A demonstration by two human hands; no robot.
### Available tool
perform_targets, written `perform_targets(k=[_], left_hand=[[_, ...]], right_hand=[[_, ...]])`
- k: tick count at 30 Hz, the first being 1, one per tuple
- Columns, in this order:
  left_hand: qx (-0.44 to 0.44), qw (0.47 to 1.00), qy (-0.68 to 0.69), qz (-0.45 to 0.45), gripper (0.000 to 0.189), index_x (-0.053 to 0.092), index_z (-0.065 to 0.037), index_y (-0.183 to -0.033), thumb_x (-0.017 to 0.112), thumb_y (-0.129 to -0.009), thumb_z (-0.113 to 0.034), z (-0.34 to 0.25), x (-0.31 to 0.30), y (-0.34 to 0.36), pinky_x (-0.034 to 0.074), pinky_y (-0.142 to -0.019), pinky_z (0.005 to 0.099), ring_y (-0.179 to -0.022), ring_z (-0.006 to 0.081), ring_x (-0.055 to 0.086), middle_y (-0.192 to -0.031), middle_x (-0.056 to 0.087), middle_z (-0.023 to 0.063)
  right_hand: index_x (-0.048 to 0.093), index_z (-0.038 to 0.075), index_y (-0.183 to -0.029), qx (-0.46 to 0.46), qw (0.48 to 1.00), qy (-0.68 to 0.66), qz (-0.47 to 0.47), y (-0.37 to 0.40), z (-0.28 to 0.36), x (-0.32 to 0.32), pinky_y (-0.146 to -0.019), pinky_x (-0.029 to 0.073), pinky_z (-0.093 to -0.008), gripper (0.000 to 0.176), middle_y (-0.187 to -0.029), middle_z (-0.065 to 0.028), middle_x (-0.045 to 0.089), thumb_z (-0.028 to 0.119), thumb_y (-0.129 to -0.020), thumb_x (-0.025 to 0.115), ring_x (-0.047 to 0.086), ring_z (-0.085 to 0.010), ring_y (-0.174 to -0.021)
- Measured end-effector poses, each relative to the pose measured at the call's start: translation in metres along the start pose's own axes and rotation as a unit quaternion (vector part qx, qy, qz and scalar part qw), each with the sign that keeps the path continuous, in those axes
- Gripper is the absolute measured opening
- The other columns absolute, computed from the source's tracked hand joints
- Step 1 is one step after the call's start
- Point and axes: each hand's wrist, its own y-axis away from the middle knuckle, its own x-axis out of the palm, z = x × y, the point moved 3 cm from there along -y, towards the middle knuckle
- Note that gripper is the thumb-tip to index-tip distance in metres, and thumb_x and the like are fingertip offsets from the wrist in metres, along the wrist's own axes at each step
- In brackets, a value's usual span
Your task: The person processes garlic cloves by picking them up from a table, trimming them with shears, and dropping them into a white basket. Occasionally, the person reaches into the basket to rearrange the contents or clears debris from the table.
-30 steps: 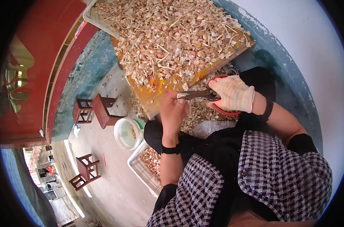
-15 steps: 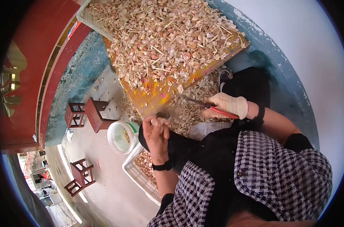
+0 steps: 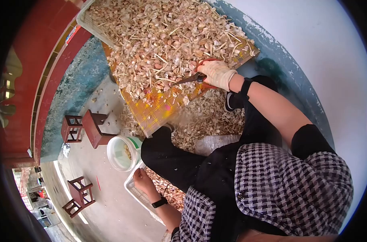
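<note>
My right hand (image 3: 218, 74), in a pale knit glove, grips a pair of scissors (image 3: 187, 80) with red-orange handles. The blades point left over the near edge of a large heap of garlic cloves (image 3: 171, 40), mixed with dry skins and stalks. Bare and with a dark band at the wrist, my left hand (image 3: 145, 182) is over the rim of a white plastic basket (image 3: 131, 190) beside my leg. Its fingers look curled in, and whatever they may hold is hidden. Reddish garlic cloves (image 3: 171, 195) lie in that basket.
The heap lies on a yellow patterned board (image 3: 145, 115), with a white crate (image 3: 96, 30) at its far left. A white bucket (image 3: 118, 161) stands left of my knee. Small wooden stools (image 3: 95, 130) stand on the floor. Skins and stalks (image 3: 207, 117) cover the ground under the board.
My left hand has gone down and left, from in front of my chest to the basket. My right hand has moved up and left with the scissors, onto the heap's edge.
</note>
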Motion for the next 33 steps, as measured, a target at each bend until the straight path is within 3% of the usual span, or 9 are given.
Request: perform_targets(k=[1,4,7,10,14,17,28,30,33], left_hand=[[0.062,0.997,0.047,-0.023,0.014,0.069,0.003,-0.089,0.066,-0.084,-0.01,-0.058,0.001,-0.006,0.05,-0.067,0.0375,-0.075,0.0282,0.065,-0.083,0.066,0.0148],[0.205,0.953,0.191,0.117,0.007,0.067,0.002,-0.088,0.064,-0.083,-0.002,-0.203,0.031,-0.012,0.049,-0.064,0.0353,-0.071,0.0279,0.063,-0.08,0.064,0.0154],[0.398,0.887,0.174,0.157,0.011,0.068,0.003,-0.09,0.064,-0.085,-0.006,-0.294,0.09,-0.022,0.05,-0.066,0.0366,-0.073,0.0318,0.064,-0.08,0.064,0.0186],[0.405,0.887,0.146,0.165,0.013,0.066,0.002,-0.089,0.063,-0.081,-0.009,-0.349,0.148,-0.038,0.05,-0.072,0.044,-0.079,0.0377,0.063,-0.087,0.065,0.0216],[0.396,0.9,0.067,0.171,0.016,0.061,0.004,-0.091,0.059,-0.082,-0.009,-0.372,0.184,-0.045,0.053,-0.071,0.0468,-0.079,0.0423,0.063,-0.089,0.062,0.026],[0.353,0.912,0.026,0.208,0.018,0.063,0.003,-0.088,0.064,-0.077,-0.011,-0.37,0.202,-0.057,0.05,-0.078,0.0461,-0.085,0.0397,0.062,-0.088,0.063,0.0242],[0.39,0.888,-0.008,0.244,0.031,0.06,0.006,-0.093,0.067,-0.075,-0.018,-0.382,0.191,-0.062,0.053,-0.078,0.0444,-0.087,0.0376,0.065,-0.091,0.064,0.0233],[0.375,0.891,-0.016,0.254,0.03,0.06,0.006,-0.09,0.067,-0.075,-0.019,-0.381,0.184,-0.065,0.053,-0.075,0.0432,-0.082,0.0365,0.065,-0.088,0.065,0.0223],[0.244,0.929,0.137,0.243,0.027,0.06,0.007,-0.085,0.064,-0.074,-0.018,-0.364,0.159,-0.072,0.052,-0.071,0.0405,-0.076,0.0343,0.065,-0.084,0.066,0.0217]], right_hand=[[0.064,0.009,-0.104,0.014,1.0,0.005,0.016,-0.002,0.003,-0.001,-0.079,0.051,-0.0436,0.032,-0.095,-0.013,0.066,0.022,-0.075,0.07,0.064,-0.033,-0.091],[0.063,0.008,-0.105,0.04,0.999,0.009,0.027,-0.01,0.007,-0.004,-0.08,0.051,-0.0431,0.033,-0.097,-0.0133,0.066,0.022,-0.075,0.071,0.064,-0.0329,-0.093],[0.063,0.006,-0.102,0.063,0.998,-0.015,-0.015,-0.018,-0.006,0.006,-0.078,0.051,-0.0443,0.031,-0.092,-0.0161,0.066,0.023,-0.076,0.07,0.064,-0.0346,-0.09],[0.063,0.004,-0.097,0.089,0.994,-0.054,-0.016,-0.025,-0.016,0.006,-0.076,0.051,-0.0453,0.03,-0.086,-0.0184,0.065,0.025,-0.076,0.069,0.064,-0.0366,-0.086],[0.064,0.002,-0.089,0.104,0.987,-0.117,-0.025,-0.022,-0.027,0.001,-0.074,0.05,-0.0444,0.033,-0.082,-0.0226,0.064,0.032,-0.076,0.069,0.064,-0.0385,-0.084],[0.066,0.002,-0.097,0.152,0.968,-0.179,-0.092,-0.018,-0.043,-0.003,-0.073,0.05,-0.0425,0.037,-0.084,-0.0234,0.064,0.033,-0.076,0.07,0.064,-0.0375,-0.083],[0.066,0.004,-0.106,0.236,0.937,-0.258,-0.019,-0.009,-0.026,-0.025,-0.071,0.05,-0.0388,0.039,-0.084,-0.0206,0.066,0.03,-0.077,0.072,0.064,-0.0347,-0.078],[0.065,0.0,-0.097,0.228,0.939,-0.256,-0.045,-0.008,-0.033,-0.019,-0.066,0.049,-0.0379,0.036,-0.076,-0.0174,0.063,0.027,-0.075,0.073,0.063,-0.0265,-0.071],[0.064,-0.002,-0.094,0.247,0.924,-0.291,-0.033,-0.008,-0.036,-0.02,-0.061,0.049,-0.0358,0.033,-0.071,-0.0122,0.062,0.024,-0.075,0.073,0.062,-0.0185,-0.066]])
